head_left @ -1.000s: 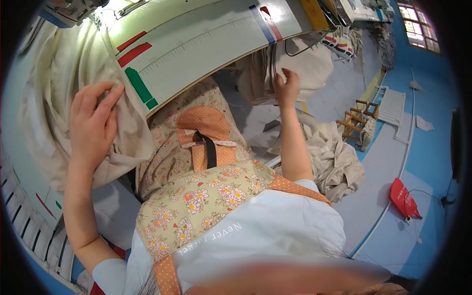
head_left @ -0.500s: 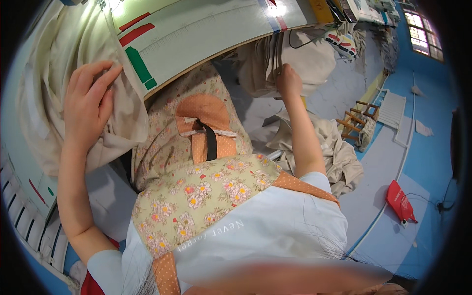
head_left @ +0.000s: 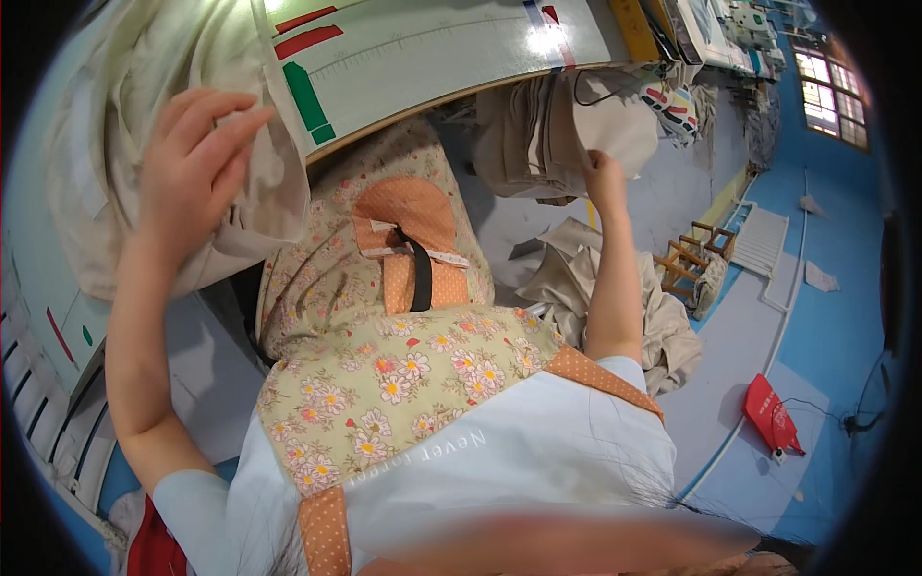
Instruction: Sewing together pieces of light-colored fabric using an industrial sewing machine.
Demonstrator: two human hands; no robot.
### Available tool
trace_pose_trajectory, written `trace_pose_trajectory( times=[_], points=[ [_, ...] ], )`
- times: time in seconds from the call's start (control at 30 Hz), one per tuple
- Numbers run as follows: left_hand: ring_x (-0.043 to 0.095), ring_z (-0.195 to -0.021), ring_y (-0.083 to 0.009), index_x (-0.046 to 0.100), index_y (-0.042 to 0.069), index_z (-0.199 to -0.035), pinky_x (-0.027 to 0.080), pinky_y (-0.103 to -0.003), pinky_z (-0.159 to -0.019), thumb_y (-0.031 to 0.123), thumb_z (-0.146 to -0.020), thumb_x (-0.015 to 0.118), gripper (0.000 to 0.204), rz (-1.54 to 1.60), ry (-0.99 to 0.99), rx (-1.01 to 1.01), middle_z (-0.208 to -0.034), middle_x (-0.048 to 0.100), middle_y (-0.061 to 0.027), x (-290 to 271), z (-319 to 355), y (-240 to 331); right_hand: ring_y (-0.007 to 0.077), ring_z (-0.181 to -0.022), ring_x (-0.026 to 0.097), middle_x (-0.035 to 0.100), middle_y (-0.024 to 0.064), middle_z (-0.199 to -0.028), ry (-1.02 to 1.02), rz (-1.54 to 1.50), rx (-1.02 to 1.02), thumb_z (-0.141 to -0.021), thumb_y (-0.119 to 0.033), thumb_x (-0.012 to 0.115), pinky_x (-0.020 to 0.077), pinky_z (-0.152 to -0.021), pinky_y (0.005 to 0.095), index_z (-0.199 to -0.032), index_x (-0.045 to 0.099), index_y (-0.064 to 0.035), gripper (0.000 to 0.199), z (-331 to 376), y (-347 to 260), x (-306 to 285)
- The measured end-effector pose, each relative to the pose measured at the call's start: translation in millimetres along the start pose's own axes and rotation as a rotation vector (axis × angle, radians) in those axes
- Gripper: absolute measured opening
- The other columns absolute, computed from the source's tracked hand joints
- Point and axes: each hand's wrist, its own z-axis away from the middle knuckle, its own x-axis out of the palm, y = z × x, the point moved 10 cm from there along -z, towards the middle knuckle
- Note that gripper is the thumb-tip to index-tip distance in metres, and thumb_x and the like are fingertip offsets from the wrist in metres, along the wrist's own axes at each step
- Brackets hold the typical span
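"So, where is the left hand (head_left: pixel 197 178)?"

"Over the draped beige cloth (head_left: pixel 115 154) at the left end of the white table (head_left: pixel 413 86). It is half open, fingers loosely bent; I cannot tell whether the fingertips touch the fabric."

"And the right hand (head_left: pixel 605 182)?"

"Closed, with thumb and finger pinching the edge of a pale cloth piece (head_left: pixel 617 125). That piece is at the right side of a beige stack (head_left: pixel 528 134), at the far right, below the table's edge."

"What lies nearer than the stack?"

"A crumpled cloth heap (head_left: pixel 663 322), on the right beside the forearm. Farther right is a wooden stool (head_left: pixel 687 261)."

"And between the arms?"

"A flowered apron (head_left: pixel 413 374)."
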Motion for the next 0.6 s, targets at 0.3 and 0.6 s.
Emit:
trace_pose_trajectory(
  times=[0.3,0.6],
  points=[
    [0.065,-0.093,-0.0159,0.053,0.008,-0.144,0.053,-0.031,-0.087,0.010,-0.096,0.060,0.049,1.116,-0.531,-0.620,-0.120,0.067,-0.0129,132.6,3.8,86.3,0.0065,-0.076,0.056,0.064,0.0001,-0.082,-0.483,-0.773,-0.324,-0.078,0.004,0.053,0.0467,-0.065,0.0241,-0.118,0.067,0.0030,0.042,135.2,-204.8,-6.3],
    [0.064,-0.104,-0.0369,0.066,0.005,-0.122,0.051,-0.044,-0.091,0.000,-0.081,0.055,0.043,0.728,-0.082,-0.343,-0.111,0.065,-0.0180,131.7,5.2,90.6,0.0266,-0.116,0.061,0.065,0.0118,-0.121,-0.071,-0.830,-0.723,-0.077,-0.027,0.083,0.0456,-0.102,0.0406,-0.127,0.061,-0.0012,0.060,123.7,-241.4,-57.3]
  ],
)
